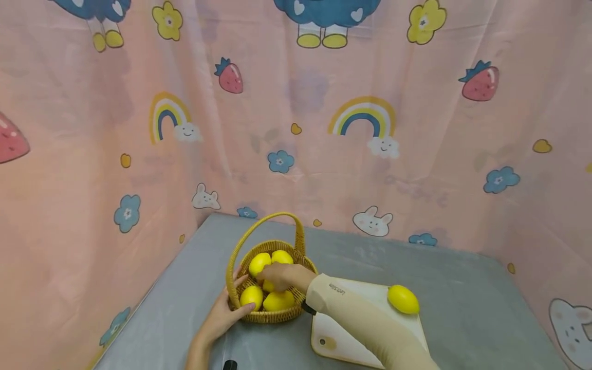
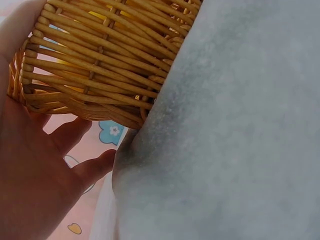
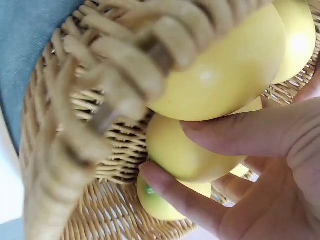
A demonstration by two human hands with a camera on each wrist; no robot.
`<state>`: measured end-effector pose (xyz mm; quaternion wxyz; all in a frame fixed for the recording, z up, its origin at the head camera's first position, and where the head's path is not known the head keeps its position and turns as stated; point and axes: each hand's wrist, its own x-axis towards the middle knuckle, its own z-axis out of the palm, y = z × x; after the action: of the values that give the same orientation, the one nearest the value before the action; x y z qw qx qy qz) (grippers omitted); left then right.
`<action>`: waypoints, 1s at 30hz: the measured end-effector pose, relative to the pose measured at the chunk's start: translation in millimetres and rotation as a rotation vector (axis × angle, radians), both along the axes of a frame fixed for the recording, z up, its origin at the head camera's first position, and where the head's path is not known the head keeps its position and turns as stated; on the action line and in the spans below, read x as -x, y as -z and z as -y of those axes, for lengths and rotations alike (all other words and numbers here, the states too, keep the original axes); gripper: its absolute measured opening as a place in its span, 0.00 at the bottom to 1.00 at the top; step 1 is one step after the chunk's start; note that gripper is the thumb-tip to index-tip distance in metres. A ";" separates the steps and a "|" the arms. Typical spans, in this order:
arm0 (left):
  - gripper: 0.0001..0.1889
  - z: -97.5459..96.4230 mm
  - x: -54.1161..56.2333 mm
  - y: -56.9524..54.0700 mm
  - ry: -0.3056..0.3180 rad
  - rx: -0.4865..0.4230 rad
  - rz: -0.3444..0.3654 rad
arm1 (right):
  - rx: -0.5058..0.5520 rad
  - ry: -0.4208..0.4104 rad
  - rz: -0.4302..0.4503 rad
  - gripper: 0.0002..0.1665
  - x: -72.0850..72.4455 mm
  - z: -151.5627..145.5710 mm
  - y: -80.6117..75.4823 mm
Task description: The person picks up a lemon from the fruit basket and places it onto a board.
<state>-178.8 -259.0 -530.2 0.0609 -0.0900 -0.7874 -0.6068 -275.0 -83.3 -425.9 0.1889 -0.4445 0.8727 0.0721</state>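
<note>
A wicker basket point(image 1: 270, 317) with a tall arched handle holds several yellow lemons point(image 1: 279, 301). My left hand point(image 1: 221, 314) grips its left side, thumb over the near rim and fingers spread along the outside. In the left wrist view, that hand point(image 2: 37, 170) lies against the woven wall point(image 2: 100, 65). My right hand point(image 1: 283, 276) reaches inside the basket among the fruit. Seen from the right wrist, the thumb and fingers of this hand point(image 3: 260, 195) pinch one lemon point(image 3: 187, 150), with other lemons touching or close around it. Its lower side is partly hidden.
Right of the basket lies a white cutting board point(image 1: 373, 294) with a tan edge, partly covered by my right sleeve point(image 1: 370, 324). A single lemon point(image 1: 403, 299) rests on its right edge. A small black object point(image 1: 229, 365) shows at the near table edge. A patterned pink curtain point(image 1: 300, 195) hangs behind.
</note>
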 end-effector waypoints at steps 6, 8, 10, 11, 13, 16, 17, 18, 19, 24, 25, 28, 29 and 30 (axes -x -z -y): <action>0.38 -1.1 0.1 -0.9 -0.003 -0.005 -0.005 | 0.083 -0.003 0.019 0.28 2.9 -14.3 -6.5; 0.38 -1.8 -0.1 -0.1 0.004 -0.004 -0.011 | 0.124 -0.033 0.043 0.27 4.6 -23.5 -9.6; 0.38 -1.9 0.1 0.4 0.012 -0.006 -0.021 | 0.171 -0.058 0.077 0.25 6.1 -33.9 -13.2; 0.38 -1.8 0.2 0.6 0.015 -0.006 -0.027 | 0.192 -0.071 0.092 0.23 6.7 -39.7 -15.1; 0.38 -1.2 0.2 0.8 0.015 -0.001 -0.035 | 0.237 -0.081 0.125 0.24 7.9 -51.7 -18.7; 0.38 -0.3 0.2 0.2 0.008 0.000 -0.041 | 0.320 -0.097 0.163 0.21 11.1 -69.5 -23.4; 0.38 -0.1 0.0 0.0 0.006 0.004 -0.038 | 0.348 -0.103 0.170 0.18 12.5 -75.5 -24.4; 0.39 -0.2 -0.2 -0.4 0.005 0.008 -0.035 | 0.377 -0.100 0.186 0.16 13.6 -81.8 -26.1; 0.39 -0.3 -0.2 -0.6 0.004 0.011 -0.033 | 0.402 -0.105 0.192 0.13 14.7 -87.9 -27.7; 0.39 -2.8 -0.6 -2.2 0.003 0.021 -0.025 | 0.503 -0.091 0.182 0.05 18.2 -120.0 -34.1; 0.39 -3.4 -0.5 -2.4 0.001 0.024 -0.025 | 0.518 -0.075 0.170 0.04 18.5 -126.5 -35.0; 0.39 -5.2 -0.6 -2.7 -0.002 0.033 -0.026 | 0.561 0.000 0.142 0.07 20.0 -145.4 -35.6; 0.39 -5.6 -0.6 -2.5 -0.004 0.037 -0.027 | 0.569 0.027 0.135 0.09 20.6 -151.4 -35.4; 0.39 -6.0 -0.8 -2.1 -0.004 0.042 -0.028 | 0.568 0.048 0.125 0.11 21.4 -156.9 -34.5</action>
<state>-178.0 -253.1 -528.0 0.0710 -0.0982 -0.7992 -0.5888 -296.4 73.6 -391.4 0.1120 -0.4622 0.8549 -0.2074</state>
